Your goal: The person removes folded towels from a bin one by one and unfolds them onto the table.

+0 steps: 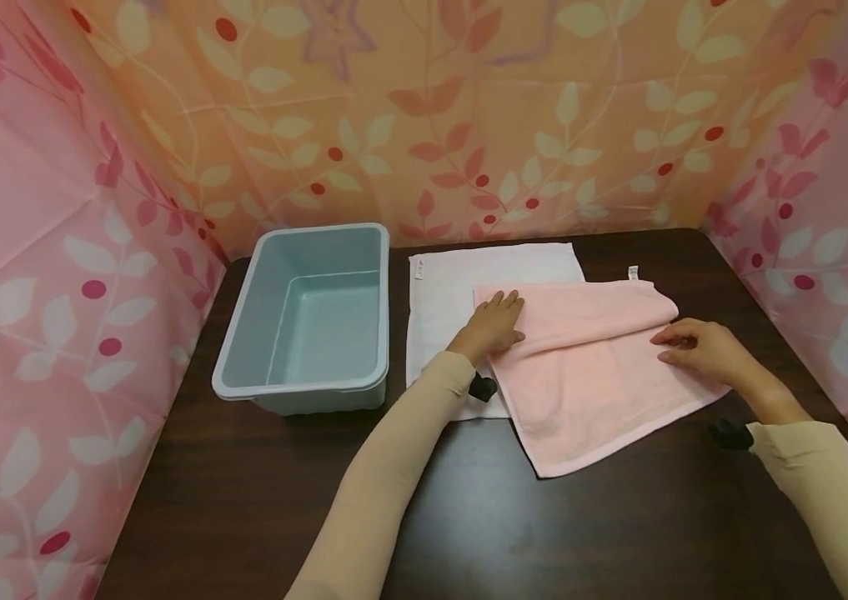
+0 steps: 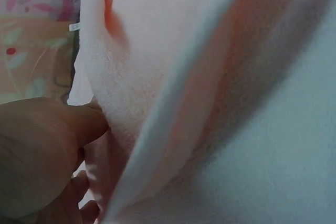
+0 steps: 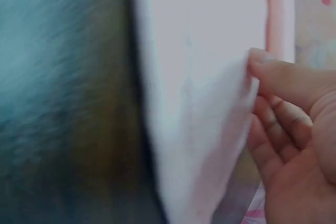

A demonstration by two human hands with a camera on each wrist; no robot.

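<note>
A pink towel (image 1: 589, 375) lies on the table, its upper part folded over in a loose flap, and overlaps a white towel (image 1: 454, 300) spread flat behind it. My left hand (image 1: 494, 325) rests on the pink towel's left side with fingers spread. In the left wrist view, the thumb of that hand touches the pink fabric (image 2: 136, 77). My right hand (image 1: 701, 350) is at the pink towel's right side. Seen from the right wrist, that hand (image 3: 294, 114) pinches the towel's edge (image 3: 210, 103) between thumb and fingers, lifting it slightly.
To the left stands a grey-blue plastic basin (image 1: 299, 392) with nothing inside. Dark brown wood forms the tabletop (image 1: 514, 533). Floral curtains (image 1: 424, 125) hang behind the table and along both sides. Small white tags show on both towels.
</note>
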